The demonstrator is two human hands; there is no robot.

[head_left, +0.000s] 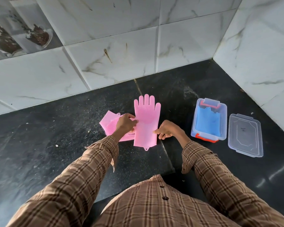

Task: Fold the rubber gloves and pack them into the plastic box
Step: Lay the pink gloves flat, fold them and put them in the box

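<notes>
A: Hands? 
B: Left hand (126, 122) and right hand (166, 130) are each pinching an edge of the flat pink glove (146, 122).
A: Box?
B: Plastic box (209, 119) is sitting right, holding blue gloves (209, 122).

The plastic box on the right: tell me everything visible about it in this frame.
The plastic box is a clear, rectangular container with rounded corners and red-orange latch clips at its near and far ends. It sits open and upright on the dark countertop, right of the pink gloves, near the tiled corner. A folded blue glove lies inside. Its clear lid lies flat on the counter at its right, apparently just apart. Neither hand touches it.
</notes>
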